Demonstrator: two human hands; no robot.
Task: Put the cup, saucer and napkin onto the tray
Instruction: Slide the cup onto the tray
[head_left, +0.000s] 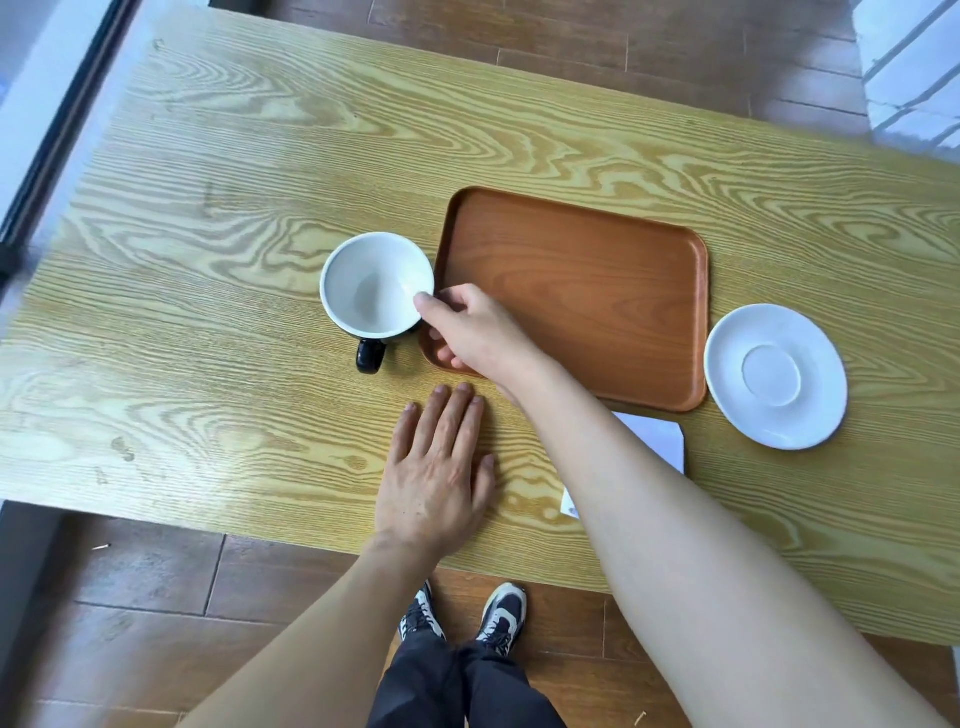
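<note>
One cup (375, 283), right hand's fingers (434, 304) touching its rim

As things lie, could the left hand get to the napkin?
Probably not directly: the right forearm lies across the napkin, covering most of it and lying between it and the left hand, which rests flat on the table.

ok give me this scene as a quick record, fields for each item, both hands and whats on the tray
cup: upright on the table, left of the tray, black handle toward the person
tray: brown, nothing resting on it
saucer: on the table, right of the tray
napkin: on the table near the tray's front edge, partly hidden by the right forearm
right hand: fingers at the cup's rim, grip not settled
left hand: flat on the table, holding nothing
task: none of the three on the tray yet
</note>
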